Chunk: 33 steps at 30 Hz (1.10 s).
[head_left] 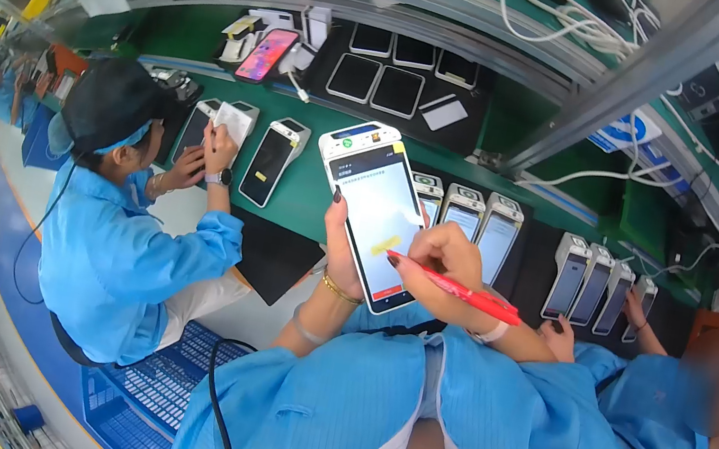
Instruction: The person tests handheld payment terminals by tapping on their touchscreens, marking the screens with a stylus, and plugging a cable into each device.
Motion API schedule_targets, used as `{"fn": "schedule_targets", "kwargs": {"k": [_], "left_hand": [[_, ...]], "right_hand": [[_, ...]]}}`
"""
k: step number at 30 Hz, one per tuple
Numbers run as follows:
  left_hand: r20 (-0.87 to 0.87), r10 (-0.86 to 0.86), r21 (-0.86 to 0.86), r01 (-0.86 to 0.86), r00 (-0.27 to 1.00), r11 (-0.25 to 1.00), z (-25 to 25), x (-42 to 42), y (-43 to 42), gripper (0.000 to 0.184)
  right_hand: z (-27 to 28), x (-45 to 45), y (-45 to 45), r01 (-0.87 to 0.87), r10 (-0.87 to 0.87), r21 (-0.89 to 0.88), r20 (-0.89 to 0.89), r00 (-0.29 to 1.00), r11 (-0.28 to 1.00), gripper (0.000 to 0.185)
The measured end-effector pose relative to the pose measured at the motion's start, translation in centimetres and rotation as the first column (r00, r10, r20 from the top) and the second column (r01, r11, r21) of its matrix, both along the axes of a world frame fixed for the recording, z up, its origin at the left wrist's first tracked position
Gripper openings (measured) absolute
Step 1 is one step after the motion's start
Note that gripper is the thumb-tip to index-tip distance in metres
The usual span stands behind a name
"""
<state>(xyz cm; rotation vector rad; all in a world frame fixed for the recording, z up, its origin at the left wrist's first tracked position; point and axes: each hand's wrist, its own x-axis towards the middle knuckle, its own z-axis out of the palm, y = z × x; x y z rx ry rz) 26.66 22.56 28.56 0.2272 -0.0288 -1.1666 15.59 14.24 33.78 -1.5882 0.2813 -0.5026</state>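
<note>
My left hand [342, 248] is wrapped round the lower left side of a white handheld payment terminal [371, 200], its lit screen facing up at me. A small yellow label [384, 244] sits low on that screen, with a red strip near the bottom. In my right hand [447, 261] is a red pen [479, 299], pinched between the fingers. Its tip end is by the screen's lower right, beside the label; whether it touches I cannot tell. Behind my right hand several similar terminals [500, 230] stand on the bench with their screens lit.
A co-worker [133, 252] at left handles a terminal and a white paper. Between us another terminal [273, 163] lies on the green bench [306, 201]. On the right, a second person's hands are by a row of terminals [591, 287]. A metal post [629, 89] and white cables rise above.
</note>
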Motion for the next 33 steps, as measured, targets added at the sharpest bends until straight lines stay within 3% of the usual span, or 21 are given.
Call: {"fn": "schedule_targets", "kwargs": {"k": [1,2,4,5,11,13,17,19,23,25,33], "left_hand": [[-0.012,0.036,-0.014,-0.036,0.999,0.999,0.4,-0.4,-0.4,0.07],[0.102,0.051,0.105,-0.062,0.993,0.993,1.0,-0.9,-0.8,0.069],[0.173,0.018,0.111,-0.037,0.985,0.993,1.4,-1.5,-1.4,0.069],[0.244,0.001,0.116,-0.03,0.97,0.993,1.4,-1.7,-1.7,0.069],[0.202,-0.074,0.006,0.074,0.977,0.997,1.0,-2.5,-2.5,0.07],[0.214,-0.056,0.069,0.042,0.975,0.997,1.1,-2.8,-2.5,0.071],[0.218,-0.067,0.031,0.062,0.974,0.998,0.9,-3.0,-2.4,0.071],[0.194,-0.042,0.118,0.019,0.98,0.993,1.2,-3.3,-2.4,0.075],[0.163,-0.032,0.115,0.013,0.986,0.993,0.7,-3.2,-2.3,0.077],[0.207,-0.045,-0.013,0.049,0.977,0.999,0.7,-3.1,-2.3,0.073],[0.243,-0.035,0.015,0.032,0.969,0.999,0.7,-3.2,-2.1,0.075]], "right_hand": [[-0.4,-0.1,-0.1,0.018,-0.018,0.003,-0.001,1.0,1.0,0.015],[-0.8,-0.2,-0.4,0.074,-0.069,-0.055,0.08,0.994,0.996,0.018],[-1.3,-0.4,-1.2,0.178,-0.124,-0.241,0.226,0.966,0.954,0.021],[-1.4,-0.7,-1.3,0.186,-0.132,-0.24,0.224,0.966,0.953,0.021],[-1.4,-1.3,-1.3,0.352,-0.233,-0.452,0.298,0.926,0.82,0.024],[-1.0,-1.4,-1.4,0.35,-0.227,-0.448,0.305,0.925,0.823,0.025],[-0.6,-1.9,-1.4,0.351,-0.246,-0.391,0.294,0.924,0.851,0.028],[-1.0,-1.8,-1.3,0.358,-0.243,-0.406,0.308,0.92,0.841,0.028],[-1.2,-1.9,-1.5,0.335,-0.196,-0.424,0.338,0.92,0.841,0.027],[-1.0,-1.8,-1.3,0.373,-0.237,-0.41,0.345,0.908,0.832,0.026],[-1.2,-1.8,-1.0,0.419,-0.274,-0.386,0.378,0.884,0.822,0.024]]}}
